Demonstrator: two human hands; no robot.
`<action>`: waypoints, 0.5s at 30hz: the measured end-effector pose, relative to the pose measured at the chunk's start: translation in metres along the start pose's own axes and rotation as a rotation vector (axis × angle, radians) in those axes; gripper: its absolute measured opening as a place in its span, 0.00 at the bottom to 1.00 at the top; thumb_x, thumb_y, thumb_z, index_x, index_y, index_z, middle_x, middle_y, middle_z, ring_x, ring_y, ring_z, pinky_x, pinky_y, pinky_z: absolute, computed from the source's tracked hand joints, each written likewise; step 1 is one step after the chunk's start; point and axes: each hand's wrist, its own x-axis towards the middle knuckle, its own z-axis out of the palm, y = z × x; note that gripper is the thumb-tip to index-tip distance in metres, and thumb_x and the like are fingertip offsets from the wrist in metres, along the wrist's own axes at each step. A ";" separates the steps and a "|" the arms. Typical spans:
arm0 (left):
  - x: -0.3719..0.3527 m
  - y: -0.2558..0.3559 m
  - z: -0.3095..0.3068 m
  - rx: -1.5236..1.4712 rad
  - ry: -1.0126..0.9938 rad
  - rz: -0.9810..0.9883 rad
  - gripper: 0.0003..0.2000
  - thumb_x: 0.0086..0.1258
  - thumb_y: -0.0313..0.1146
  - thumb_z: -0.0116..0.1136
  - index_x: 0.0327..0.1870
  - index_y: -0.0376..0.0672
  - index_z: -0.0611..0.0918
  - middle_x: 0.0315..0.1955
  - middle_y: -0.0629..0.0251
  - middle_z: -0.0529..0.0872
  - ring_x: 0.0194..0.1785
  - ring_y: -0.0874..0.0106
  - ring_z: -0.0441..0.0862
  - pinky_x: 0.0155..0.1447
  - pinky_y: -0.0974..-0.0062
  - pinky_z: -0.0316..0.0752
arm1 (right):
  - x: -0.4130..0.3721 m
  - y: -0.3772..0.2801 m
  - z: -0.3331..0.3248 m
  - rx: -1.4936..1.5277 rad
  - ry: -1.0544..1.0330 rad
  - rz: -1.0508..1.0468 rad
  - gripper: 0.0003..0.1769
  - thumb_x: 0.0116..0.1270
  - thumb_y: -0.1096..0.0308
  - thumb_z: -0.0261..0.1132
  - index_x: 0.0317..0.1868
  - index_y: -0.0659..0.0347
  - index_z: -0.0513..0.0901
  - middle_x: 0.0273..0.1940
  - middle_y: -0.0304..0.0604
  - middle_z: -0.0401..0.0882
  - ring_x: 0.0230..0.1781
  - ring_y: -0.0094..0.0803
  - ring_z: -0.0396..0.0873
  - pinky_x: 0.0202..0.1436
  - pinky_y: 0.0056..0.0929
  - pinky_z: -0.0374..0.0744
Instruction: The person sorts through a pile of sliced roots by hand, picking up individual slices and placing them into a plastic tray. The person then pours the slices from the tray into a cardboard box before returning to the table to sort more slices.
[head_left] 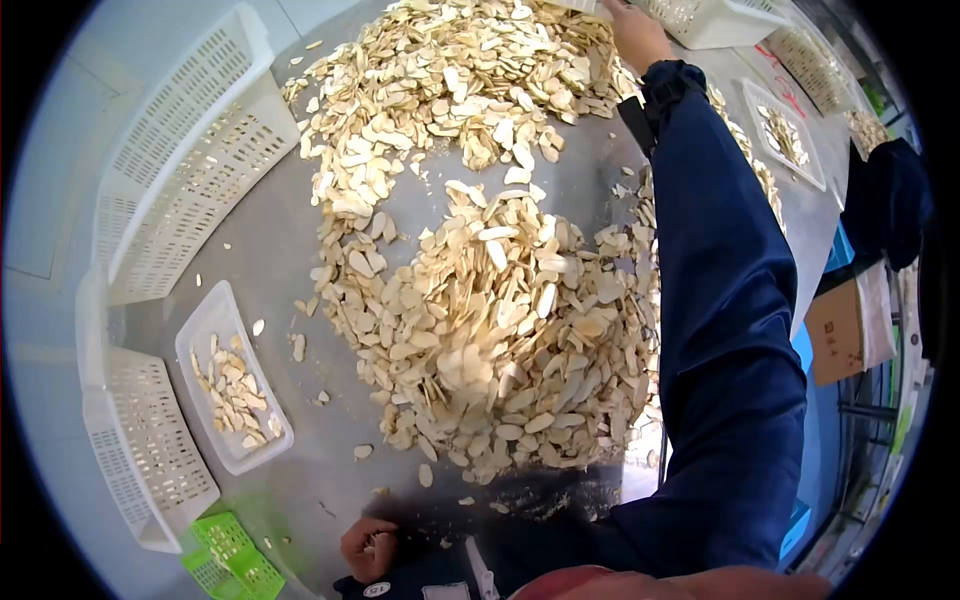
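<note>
My right hand [640, 38] reaches across to the far side of the table, its fingers closed on the edge of a white plastic tray [576, 4] that is mostly cut off by the top of the view. Beneath and beside it spreads a large heap of pale dried slices [470, 60]. A second mound of slices [500, 330] lies nearer to me; a few in its middle are smeared by motion. Close to my body, at the near table edge, my left hand [368, 550] is curled, with a small pale bit at its fingers that I cannot make out.
A shallow white tray [283, 440] with some slices sits at left, beside tall white perforated baskets [200, 190] and a small green basket [232, 556]. On the right are another tray of slices [785, 135], a cardboard box [850, 330] and a dark-sleeved person [888, 205].
</note>
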 end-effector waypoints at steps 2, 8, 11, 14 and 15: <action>0.000 0.002 0.001 0.003 0.007 0.021 0.19 0.80 0.47 0.64 0.42 0.35 0.86 0.23 0.65 0.83 0.22 0.79 0.77 0.27 0.76 0.69 | -0.001 -0.009 -0.032 0.103 -0.059 -0.085 0.28 0.69 0.78 0.55 0.68 0.52 0.78 0.50 0.60 0.87 0.48 0.62 0.86 0.51 0.56 0.84; 0.002 0.004 0.002 -0.055 -0.011 0.062 0.18 0.80 0.45 0.64 0.42 0.35 0.86 0.24 0.65 0.83 0.23 0.79 0.77 0.27 0.77 0.69 | -0.053 -0.010 -0.142 0.264 -0.315 -0.204 0.39 0.59 0.87 0.55 0.72 0.50 0.79 0.55 0.63 0.86 0.55 0.63 0.83 0.60 0.52 0.81; 0.001 0.002 0.001 -0.090 -0.017 0.050 0.14 0.78 0.39 0.62 0.42 0.34 0.86 0.25 0.65 0.83 0.24 0.80 0.78 0.28 0.78 0.69 | -0.076 -0.017 -0.198 0.312 -0.332 -0.155 0.38 0.63 0.87 0.53 0.72 0.50 0.78 0.57 0.62 0.86 0.53 0.63 0.85 0.58 0.51 0.83; 0.002 -0.007 0.001 -0.154 -0.023 0.036 0.07 0.75 0.28 0.59 0.40 0.33 0.86 0.26 0.67 0.84 0.26 0.82 0.79 0.31 0.81 0.70 | -0.073 -0.014 -0.221 0.316 -0.151 -0.111 0.34 0.69 0.84 0.53 0.73 0.50 0.76 0.54 0.63 0.87 0.50 0.62 0.86 0.55 0.54 0.84; 0.002 -0.010 0.000 -0.148 -0.030 0.029 0.07 0.75 0.28 0.60 0.40 0.34 0.87 0.26 0.67 0.85 0.26 0.81 0.79 0.31 0.81 0.70 | -0.066 -0.009 -0.215 0.221 -0.133 -0.044 0.33 0.69 0.83 0.53 0.74 0.49 0.75 0.52 0.64 0.87 0.49 0.62 0.86 0.54 0.55 0.84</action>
